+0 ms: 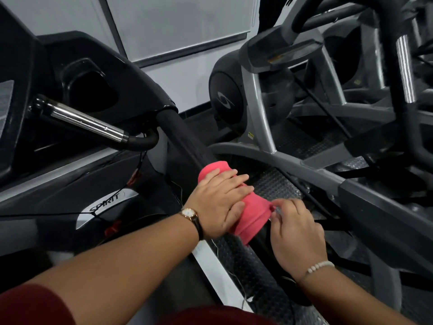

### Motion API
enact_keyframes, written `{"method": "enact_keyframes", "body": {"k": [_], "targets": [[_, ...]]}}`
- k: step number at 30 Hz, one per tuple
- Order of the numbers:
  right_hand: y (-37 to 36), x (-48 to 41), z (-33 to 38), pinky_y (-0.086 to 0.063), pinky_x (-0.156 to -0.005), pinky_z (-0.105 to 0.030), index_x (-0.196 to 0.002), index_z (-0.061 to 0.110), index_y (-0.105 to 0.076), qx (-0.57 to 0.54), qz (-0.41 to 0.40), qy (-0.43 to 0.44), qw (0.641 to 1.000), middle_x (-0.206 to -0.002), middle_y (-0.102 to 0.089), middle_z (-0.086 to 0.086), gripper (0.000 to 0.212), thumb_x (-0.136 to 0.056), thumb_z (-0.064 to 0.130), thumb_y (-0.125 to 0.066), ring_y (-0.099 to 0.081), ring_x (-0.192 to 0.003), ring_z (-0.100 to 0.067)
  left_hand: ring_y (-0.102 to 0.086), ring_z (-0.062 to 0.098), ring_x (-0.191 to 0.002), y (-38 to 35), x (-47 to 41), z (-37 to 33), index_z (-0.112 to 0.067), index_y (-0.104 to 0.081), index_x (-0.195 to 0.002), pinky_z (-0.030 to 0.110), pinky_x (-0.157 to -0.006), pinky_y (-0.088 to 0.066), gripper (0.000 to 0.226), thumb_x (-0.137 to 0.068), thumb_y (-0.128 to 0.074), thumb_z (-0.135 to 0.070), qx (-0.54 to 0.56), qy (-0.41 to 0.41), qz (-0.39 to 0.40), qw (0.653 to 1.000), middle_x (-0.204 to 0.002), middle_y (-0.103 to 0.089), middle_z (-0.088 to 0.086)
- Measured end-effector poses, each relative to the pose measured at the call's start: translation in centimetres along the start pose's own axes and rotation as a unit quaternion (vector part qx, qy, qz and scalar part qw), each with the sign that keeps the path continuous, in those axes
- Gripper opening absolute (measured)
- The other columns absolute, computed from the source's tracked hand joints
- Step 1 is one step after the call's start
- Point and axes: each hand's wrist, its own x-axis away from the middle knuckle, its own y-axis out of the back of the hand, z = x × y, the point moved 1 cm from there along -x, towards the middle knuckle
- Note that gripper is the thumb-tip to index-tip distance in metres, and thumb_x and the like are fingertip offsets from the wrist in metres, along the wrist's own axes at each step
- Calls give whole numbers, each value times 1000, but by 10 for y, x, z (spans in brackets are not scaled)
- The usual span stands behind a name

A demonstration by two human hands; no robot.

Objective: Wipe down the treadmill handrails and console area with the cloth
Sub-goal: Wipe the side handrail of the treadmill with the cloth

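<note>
Gym floor, pale grey wall panels point(178, 24) at the back. All places below are taken from the treadmill's black foam handrail point(187, 141), which runs on a slant from the console point(70, 55) down toward you.

- Pink cloth point(253, 212): wrapped over the handrail on its near half, covering the top and both sides of the rail.
- Your left hand point(218, 202): laid on top of the cloth, fingers fairly straight and close together, reaching across the rail, with the palm pressing the cloth down. Gold wristwatch point(189, 213) on that wrist.
- Your right hand point(295, 228): on the far side of the handrail at the cloth's near edge, fingertips curled and pinching that edge. White bead bracelet point(319, 266) on that wrist.
- Chrome pulse grip point(86, 121): left of the handrail's upper end, jutting from the console.
- Cup holder point(93, 90): just above the chrome grip, in the console.
- "SPIRIT" badge point(106, 201): left of the handrail and lower, on the treadmill's motor cover.
- Grey elliptical machine point(257, 95): right of the handrail, well apart from it.
- Maroon sleeve point(30, 306): at the near left corner.
</note>
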Motion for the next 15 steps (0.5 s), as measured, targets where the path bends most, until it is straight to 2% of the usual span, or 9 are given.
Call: {"method": "enact_keyframes", "body": {"k": [4, 6, 9, 11, 15], "targets": [[-1, 0, 1, -39, -88, -44, -116, 28, -53, 6, 5, -7, 1000, -118, -50, 7, 28, -91, 30, -41, -49, -112, -18, -58, 19, -109, 13, -32, 12, -29, -70, -103, 40, -101, -33, 56, -85, -19, -44, -46, -19, 103, 993, -109, -68, -8], [0, 1, 1, -39, -87, -44, -116, 27, -54, 1, 2, -7, 1000, -118, -51, 6, 28, -91, 28, -42, -50, -112, -20, -57, 17, -106, 14, -43, 8, -28, -71, -98, 39, -100, -29, 67, -79, -8, -44, -62, 13, 113, 992, -104, -68, -10], [0, 2, 1, -39, -86, -43, -115, 25, -55, -3, -5, 1, 1000, -117, -51, 5, 28, -90, 26, -42, -50, -111, -20, -49, 17, -120, 4, -24, -2, -29, -68, -108, 37, -107, -15, 61, -82, -16, -44, -9, 52, 45, 998, -116, -64, -10], [0, 2, 2, -39, -86, -42, -116, 25, -54, 1, 1, 5, 1000, -116, -51, 6, 28, -91, 27, -40, -50, -111, -19, -45, 17, -125, 0, -4, -7, -29, -64, -115, 39, -110, -14, 52, -87, -23, -44, 40, 37, 11, 998, -122, -61, -8], [0, 0, 2, -41, -86, -43, -115, 24, -54, -11, 4, 13, 1000, -116, -51, 6, 28, -91, 25, -41, -50, -111, -19, -39, 16, -129, 8, -16, 2, -35, -58, -120, 40, -113, -12, 54, -89, -17, -49, -3, 18, 78, 997, -128, -55, -9]]}}
